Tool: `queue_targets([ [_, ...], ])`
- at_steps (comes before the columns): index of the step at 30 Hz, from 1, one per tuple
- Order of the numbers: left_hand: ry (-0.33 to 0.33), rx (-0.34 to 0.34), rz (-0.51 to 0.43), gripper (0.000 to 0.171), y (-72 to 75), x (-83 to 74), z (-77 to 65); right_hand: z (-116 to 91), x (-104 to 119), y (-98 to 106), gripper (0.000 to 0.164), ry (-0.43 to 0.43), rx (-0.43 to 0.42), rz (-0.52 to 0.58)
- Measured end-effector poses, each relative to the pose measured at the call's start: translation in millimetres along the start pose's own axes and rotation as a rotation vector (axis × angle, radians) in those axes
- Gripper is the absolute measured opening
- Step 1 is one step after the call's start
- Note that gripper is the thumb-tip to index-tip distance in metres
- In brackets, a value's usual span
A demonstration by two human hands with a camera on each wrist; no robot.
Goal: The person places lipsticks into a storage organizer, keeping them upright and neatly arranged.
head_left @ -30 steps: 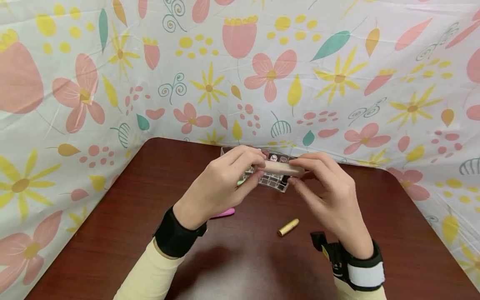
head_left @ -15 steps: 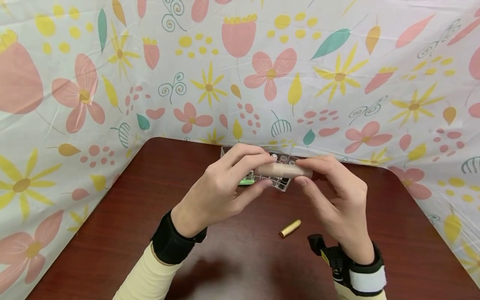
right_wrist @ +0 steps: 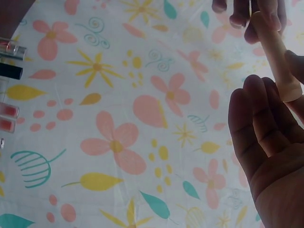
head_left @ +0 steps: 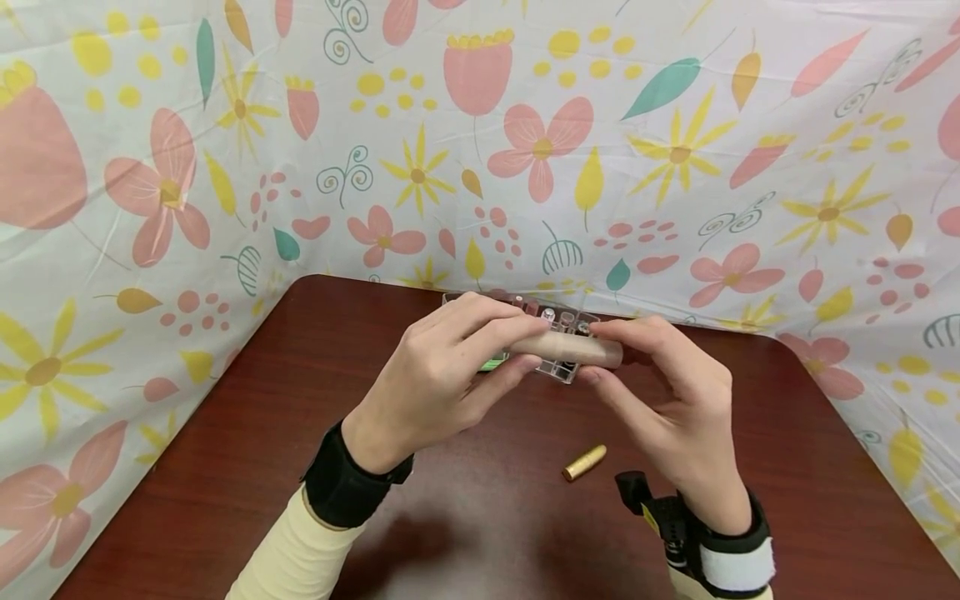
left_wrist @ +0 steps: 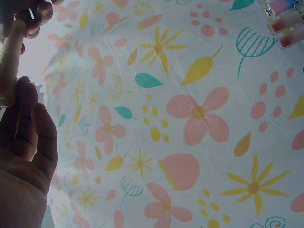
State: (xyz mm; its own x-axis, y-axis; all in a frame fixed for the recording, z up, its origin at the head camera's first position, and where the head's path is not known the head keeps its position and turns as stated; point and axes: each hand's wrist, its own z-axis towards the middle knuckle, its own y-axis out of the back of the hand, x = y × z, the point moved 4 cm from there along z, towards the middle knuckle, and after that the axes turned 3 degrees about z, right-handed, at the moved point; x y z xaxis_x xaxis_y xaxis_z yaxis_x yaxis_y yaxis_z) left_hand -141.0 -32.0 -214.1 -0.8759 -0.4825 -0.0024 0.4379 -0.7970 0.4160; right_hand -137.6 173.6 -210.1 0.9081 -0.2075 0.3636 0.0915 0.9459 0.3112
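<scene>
Both hands hold a beige cosmetic tube level above the table. My left hand pinches its left end between thumb and fingers. At the right end, my right hand has its thumb below and forefinger above. The left wrist view shows the tube running between the two hands, and the right wrist view shows its blunt end by the right thumb. Behind it, partly hidden by the hands, stands a clear organizer with several small cosmetics in it.
A gold lipstick-like tube lies on the dark wooden table, left of the right wrist's strap. A bright green item shows beside the left thumb. Flowered cloth hangs behind and to the sides.
The right hand has shifted right and slightly down, and more of the beige tube shows. The gold tube has crept slightly right and nearer. A pink item, seen earlier, is now hidden by the left arm.
</scene>
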Motion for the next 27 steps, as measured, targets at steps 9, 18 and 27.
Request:
queue_targets([
  [9, 0.000, 0.017, 0.004, 0.024, -2.5, 0.2, -1.1, 2.5, 3.6, 0.2, 0.033, 0.019, -0.004, -0.039],
  [18, -0.048, 0.017, 0.064, 0.024, -2.8, -3.8, 0.3, 0.5, 0.0, 0.7, 0.029, 0.007, 0.010, -0.079],
  [27, -0.049, 0.034, 0.111, 0.022, -4.0, -3.1, -1.2, -0.8, -2.1, 0.4, 0.028, -0.002, 0.025, -0.092],
])
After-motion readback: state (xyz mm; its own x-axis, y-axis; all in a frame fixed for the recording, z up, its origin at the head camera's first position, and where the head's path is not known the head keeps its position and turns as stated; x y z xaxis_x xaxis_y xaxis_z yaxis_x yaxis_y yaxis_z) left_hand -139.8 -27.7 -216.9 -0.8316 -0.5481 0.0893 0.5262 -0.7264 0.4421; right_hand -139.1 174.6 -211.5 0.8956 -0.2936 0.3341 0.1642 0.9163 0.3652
